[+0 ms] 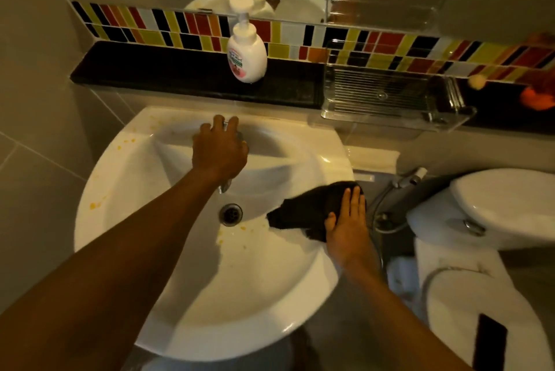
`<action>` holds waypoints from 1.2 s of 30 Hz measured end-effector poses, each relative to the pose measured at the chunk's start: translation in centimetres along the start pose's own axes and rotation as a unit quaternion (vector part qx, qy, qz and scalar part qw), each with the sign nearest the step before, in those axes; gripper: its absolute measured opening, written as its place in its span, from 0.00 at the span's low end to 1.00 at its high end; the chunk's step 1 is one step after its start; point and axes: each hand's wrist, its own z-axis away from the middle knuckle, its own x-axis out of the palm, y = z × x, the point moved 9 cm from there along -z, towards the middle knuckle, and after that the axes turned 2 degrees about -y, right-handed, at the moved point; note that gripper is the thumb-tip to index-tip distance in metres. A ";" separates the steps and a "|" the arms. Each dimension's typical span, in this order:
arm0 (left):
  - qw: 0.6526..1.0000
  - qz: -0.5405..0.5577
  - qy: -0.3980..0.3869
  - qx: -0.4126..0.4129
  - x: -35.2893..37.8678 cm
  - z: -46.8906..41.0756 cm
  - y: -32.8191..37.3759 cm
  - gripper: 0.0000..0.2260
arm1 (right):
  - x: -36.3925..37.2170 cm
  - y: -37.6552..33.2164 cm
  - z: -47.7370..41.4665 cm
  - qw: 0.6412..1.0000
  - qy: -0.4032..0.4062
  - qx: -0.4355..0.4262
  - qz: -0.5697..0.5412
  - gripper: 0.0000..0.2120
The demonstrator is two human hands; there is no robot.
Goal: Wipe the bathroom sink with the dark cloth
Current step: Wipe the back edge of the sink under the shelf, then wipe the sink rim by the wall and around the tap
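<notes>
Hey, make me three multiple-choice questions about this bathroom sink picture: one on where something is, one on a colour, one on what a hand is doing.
1. Where does the soap bottle stand?
A. in the sink bowl
B. on the black ledge behind the sink
C. on the toilet lid

2. What colour are the splatters on the sink?
A. yellow-orange
B. blue
C. green

3. What is the right hand doing?
A. hanging free above the bowl
B. gripping the soap pump
C. pressing flat on the dark cloth

Answers:
1 B, the bottle sits on the black ledge under the coloured tiles.
2 A, yellow-orange specks dot the left rim and the bowl near the drain.
3 C, the open palm lies on the cloth at the bowl's right side, while the left hand is at the tap.
</notes>
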 end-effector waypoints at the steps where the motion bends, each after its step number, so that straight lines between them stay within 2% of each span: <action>1: 0.998 -0.055 0.004 0.017 -0.1 0.2 0.2 0.29 | 0.2 0.3 1.8 1.000 0.010 0.006 -0.028 0.31; 3: 0.987 -0.126 0.047 0.091 -0.7 1.8 2.1 0.32 | 1.0 0.9 5.7 0.995 0.022 0.015 -0.098 0.31; 5: 0.973 -0.100 0.080 0.190 -0.3 5.3 5.3 0.29 | 2.3 1.5 9.4 0.989 0.011 0.032 -0.141 0.32; 6: 0.968 -0.064 0.056 0.234 0.9 7.5 6.9 0.27 | 3.0 1.7 10.9 0.990 0.009 0.040 -0.138 0.32; 8: 0.956 0.003 -0.098 0.276 5.6 12.4 8.9 0.22 | 4.3 2.4 13.1 0.992 0.005 0.060 -0.112 0.31; 10: 0.927 0.032 -0.261 0.268 10.5 17.0 9.0 0.19 | 5.2 2.5 14.1 0.993 -0.012 0.070 -0.093 0.31; 12: 0.916 0.087 -0.316 0.231 13.2 19.6 8.4 0.19 | 4.8 2.0 14.7 0.985 -0.017 0.082 -0.151 0.33; 15: 0.917 0.187 -0.315 0.158 14.1 20.8 7.2 0.22 | 2.7 1.9 14.7 0.951 0.003 0.116 -0.288 0.28; 18: 0.920 0.180 -0.315 0.149 13.9 20.8 6.6 0.22 | -0.1 2.8 13.5 0.924 0.049 0.147 -0.350 0.26; 20: 0.924 0.158 -0.312 0.156 13.7 20.8 6.4 0.18 | -0.7 3.6 12.5 0.938 0.037 0.161 -0.305 0.24; 22: 0.931 0.146 -0.297 0.153 13.1 21.0 6.4 0.14 | -0.9 4.1 12.2 0.959 0.027 0.160 -0.234 0.15; 24: 0.941 0.134 -0.269 0.154 12.3 21.4 6.3 0.13 | -0.6 4.5 11.9 0.966 0.015 0.151 -0.209 0.09; 27: 0.949 0.130 -0.217 0.189 10.3 22.2 6.5 0.11 | -1.4 4.1 11.6 0.986 0.003 0.091 -0.142 0.07; 29: 0.936 0.188 -0.228 0.193 8.9 23.0 6.2 0.08 | -2.8 2.7 11.6 0.989 -0.005 0.047 -0.137 0.04; 32: 0.915 0.266 -0.275 0.130 6.8 23.6 5.1 0.07 | -4.9 -0.9 11.9 0.988 -0.049 -0.015 -0.143 0.05; 36: 0.900 0.355 -0.247 0.050 2.3 24.3 2.5 0.11 | -7.6 -7.2 12.5 0.986 -0.071 -0.127 -0.087 0.05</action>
